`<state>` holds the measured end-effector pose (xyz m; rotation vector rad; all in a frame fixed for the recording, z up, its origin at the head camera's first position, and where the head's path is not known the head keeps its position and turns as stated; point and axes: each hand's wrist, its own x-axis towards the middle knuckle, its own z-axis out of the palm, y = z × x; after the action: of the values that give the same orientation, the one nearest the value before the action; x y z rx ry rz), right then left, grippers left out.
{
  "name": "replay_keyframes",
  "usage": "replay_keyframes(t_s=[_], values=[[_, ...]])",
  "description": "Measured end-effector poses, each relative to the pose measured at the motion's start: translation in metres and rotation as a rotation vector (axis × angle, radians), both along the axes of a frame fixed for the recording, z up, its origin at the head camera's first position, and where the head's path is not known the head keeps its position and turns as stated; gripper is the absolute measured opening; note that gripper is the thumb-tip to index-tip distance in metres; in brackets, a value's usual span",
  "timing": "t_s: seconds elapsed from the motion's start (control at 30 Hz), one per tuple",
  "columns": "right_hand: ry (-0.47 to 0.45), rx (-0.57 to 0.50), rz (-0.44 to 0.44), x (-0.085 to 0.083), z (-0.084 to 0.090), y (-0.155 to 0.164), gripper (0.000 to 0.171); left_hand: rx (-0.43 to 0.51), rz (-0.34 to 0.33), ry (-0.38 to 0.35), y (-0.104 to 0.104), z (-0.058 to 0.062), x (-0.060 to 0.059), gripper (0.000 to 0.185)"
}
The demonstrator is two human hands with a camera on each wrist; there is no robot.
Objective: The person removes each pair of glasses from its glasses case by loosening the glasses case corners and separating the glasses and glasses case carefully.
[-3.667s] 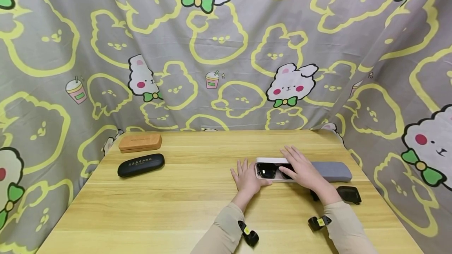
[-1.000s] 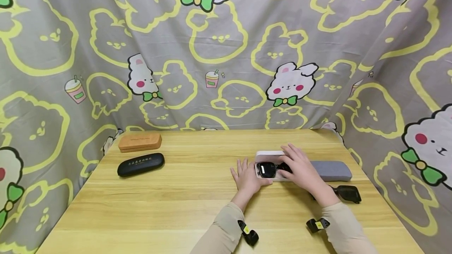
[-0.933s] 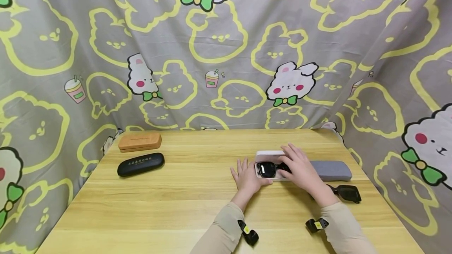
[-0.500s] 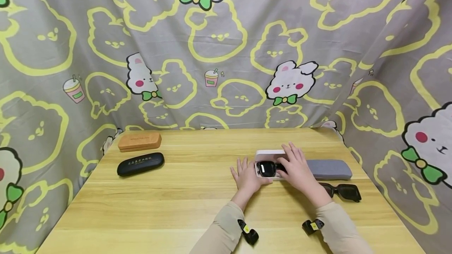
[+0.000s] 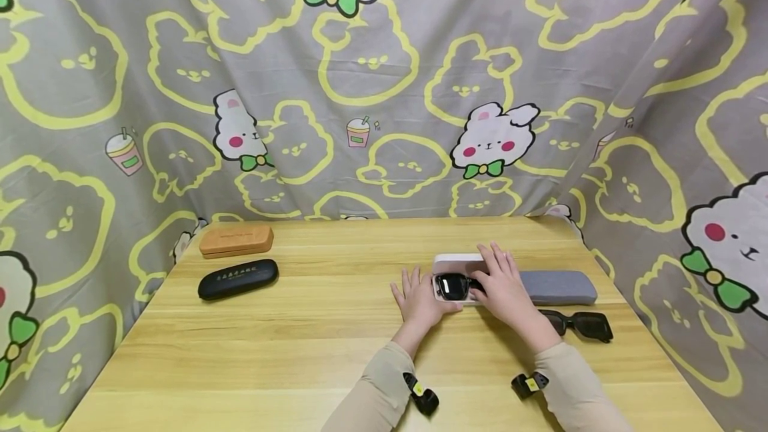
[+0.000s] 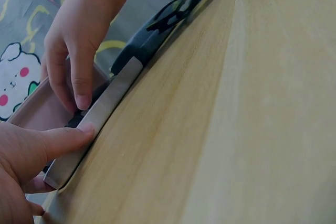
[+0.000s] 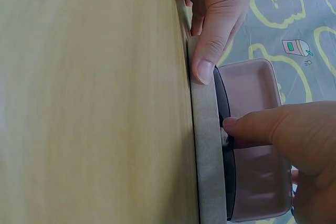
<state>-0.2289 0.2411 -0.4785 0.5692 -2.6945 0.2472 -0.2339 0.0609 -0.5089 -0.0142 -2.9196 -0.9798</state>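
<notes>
A white glasses case (image 5: 459,262) with a pinkish lining stands open on the table, its lid raised at the back. Black sunglasses (image 5: 453,287) lie inside; the right lens is mostly hidden by a hand. My left hand (image 5: 420,305) holds the case's left end, thumb on the front wall (image 6: 100,111), other fingers spread out to the left. My right hand (image 5: 507,289) reaches in from the right and pinches the sunglasses near the bridge. In the right wrist view, a digit of it touches the black frame (image 7: 229,187), with the pink lid (image 7: 257,182) behind.
A grey-blue glasses case (image 5: 561,287) lies just right of the right hand. Other black sunglasses (image 5: 588,327) rest in front of it, partly behind the right forearm. Far left are a brown case (image 5: 237,240) and a black case (image 5: 239,279). A patterned curtain (image 5: 372,85) surrounds the table.
Since the earliest frame the lid stands higher and the right fingers have closed in on the sunglasses. My right forearm has shifted left, uncovering more of the other sunglasses. The left hand has stayed put.
</notes>
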Motion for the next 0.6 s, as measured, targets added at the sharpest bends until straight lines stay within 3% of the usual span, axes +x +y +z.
replay_keyframes(t_s=[0.6], values=[[0.03, -0.034, -0.023, -0.0003, 0.0006, -0.0032, 0.022, 0.007, -0.011, -0.005, -0.0007, 0.0002, 0.0021, 0.096]])
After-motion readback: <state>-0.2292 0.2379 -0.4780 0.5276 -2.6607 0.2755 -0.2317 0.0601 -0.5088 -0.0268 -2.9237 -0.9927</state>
